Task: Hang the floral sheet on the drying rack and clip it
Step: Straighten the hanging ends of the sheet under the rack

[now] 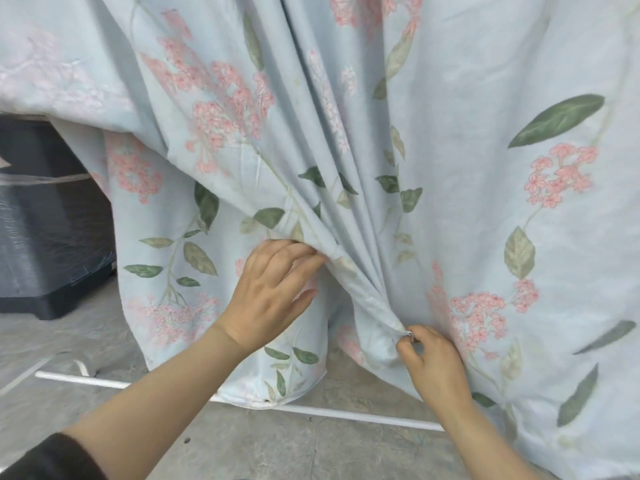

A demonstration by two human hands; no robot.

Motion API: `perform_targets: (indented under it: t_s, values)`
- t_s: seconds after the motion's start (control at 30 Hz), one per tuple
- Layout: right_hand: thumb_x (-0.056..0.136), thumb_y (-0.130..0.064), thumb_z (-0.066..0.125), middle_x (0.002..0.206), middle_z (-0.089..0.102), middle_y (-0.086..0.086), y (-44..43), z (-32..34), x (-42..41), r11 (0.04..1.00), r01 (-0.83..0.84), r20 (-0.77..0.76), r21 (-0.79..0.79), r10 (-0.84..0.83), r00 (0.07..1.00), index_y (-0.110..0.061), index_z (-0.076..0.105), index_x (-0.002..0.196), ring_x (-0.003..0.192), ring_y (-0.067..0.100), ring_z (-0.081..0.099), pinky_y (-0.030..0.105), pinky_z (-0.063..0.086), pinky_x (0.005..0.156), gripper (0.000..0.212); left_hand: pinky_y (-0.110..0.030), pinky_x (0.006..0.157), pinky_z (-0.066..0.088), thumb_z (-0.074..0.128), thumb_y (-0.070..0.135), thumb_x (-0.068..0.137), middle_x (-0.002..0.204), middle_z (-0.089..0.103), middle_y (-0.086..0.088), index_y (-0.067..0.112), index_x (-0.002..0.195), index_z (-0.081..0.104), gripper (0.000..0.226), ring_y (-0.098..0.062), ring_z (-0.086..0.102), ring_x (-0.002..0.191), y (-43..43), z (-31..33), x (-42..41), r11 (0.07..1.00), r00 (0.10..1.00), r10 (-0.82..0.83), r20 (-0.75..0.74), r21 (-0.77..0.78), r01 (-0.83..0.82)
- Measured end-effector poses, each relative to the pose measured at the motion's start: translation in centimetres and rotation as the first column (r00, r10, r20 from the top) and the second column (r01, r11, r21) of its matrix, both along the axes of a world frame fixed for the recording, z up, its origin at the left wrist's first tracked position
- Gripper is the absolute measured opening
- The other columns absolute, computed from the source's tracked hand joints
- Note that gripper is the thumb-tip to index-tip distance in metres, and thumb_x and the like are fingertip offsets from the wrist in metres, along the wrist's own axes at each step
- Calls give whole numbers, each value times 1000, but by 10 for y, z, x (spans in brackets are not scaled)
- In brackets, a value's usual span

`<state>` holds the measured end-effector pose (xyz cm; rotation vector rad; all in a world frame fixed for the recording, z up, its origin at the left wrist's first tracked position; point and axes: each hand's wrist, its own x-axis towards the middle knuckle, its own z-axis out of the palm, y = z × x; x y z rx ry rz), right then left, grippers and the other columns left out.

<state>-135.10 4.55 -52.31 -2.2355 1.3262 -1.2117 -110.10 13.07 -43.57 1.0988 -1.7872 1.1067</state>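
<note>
The floral sheet (450, 109), pale blue with pink blossoms and green leaves, hangs down in front of me and fills most of the view. Its folds gather to a bunch low in the middle. My right hand (431, 362) pinches that bunched corner between thumb and fingers. My left hand (273, 289) reaches into a fold a little higher and to the left, its fingertips tucked behind the cloth. The white base bar of the drying rack (363, 414) lies on the floor under the sheet. No clip shows.
A dark box (45, 223) wrapped in clear film stands on the grey floor (277, 445) at the left, partly behind the sheet. The sheet's lower hem brushes the floor near the rack bar.
</note>
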Motion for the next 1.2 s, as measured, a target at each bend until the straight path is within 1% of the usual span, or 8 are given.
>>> perform_targets:
  t_s: [0.23,0.37,0.47,0.57,0.67,0.77,0.97,1.2]
  values:
    - [87,-11,52,59,32,-5,0,11,-11,996,-32,76,89,26,997,-22,29,61,54,10,30,30,26,54,36,-53,102,34,71,11,72,134,48,-10,7,125,60,54,-32,44,122,-23,63,4,991,958,135,255,-46,-127]
    - [89,-13,50,58,31,-6,1,17,-17,998,-34,88,56,29,996,-19,32,63,53,8,30,27,26,53,32,-48,93,36,57,-1,82,108,67,-3,14,103,71,30,-24,53,108,-30,86,5,972,952,182,246,-190,-136]
    - [91,-14,49,54,31,-4,0,23,-19,999,29,161,18,-31,986,-17,34,62,51,11,32,31,30,53,32,-37,77,38,61,2,80,92,68,1,15,91,73,21,-20,52,93,-32,93,4,996,964,90,252,-31,-85]
    - [91,-14,49,53,35,-1,-2,30,-19,994,103,202,-20,-97,975,-20,35,62,52,15,37,38,37,54,33,-34,59,49,60,15,80,85,66,0,14,86,76,17,-22,51,81,-26,95,11,979,983,0,181,200,-37]
    - [90,-18,48,53,42,2,-8,35,-17,986,150,155,-70,-138,978,-19,39,64,54,19,45,41,41,56,28,-31,61,49,68,20,80,83,65,1,14,88,77,13,-18,54,80,-16,102,23,927,991,-47,122,375,-2]
    - [89,-17,48,56,46,6,-13,35,-14,981,185,142,-54,-175,974,-14,43,66,57,23,49,42,42,56,24,-28,59,47,52,40,84,76,59,7,16,75,72,32,-12,54,74,-8,71,36,852,999,-13,42,524,-12]
    - [86,-11,50,56,45,0,-7,28,5,987,143,133,-67,-133,982,-16,38,63,57,22,47,40,39,56,26,-18,56,37,48,47,83,69,58,10,20,68,71,38,-5,51,66,-1,-12,55,871,927,130,-352,487,63]
    - [89,-10,47,63,50,2,-7,22,12,977,196,157,-79,-182,971,-13,43,70,63,26,48,32,30,59,20,-9,55,33,62,36,81,61,54,6,17,67,71,26,-9,50,67,-14,-62,22,825,848,108,-519,523,215]
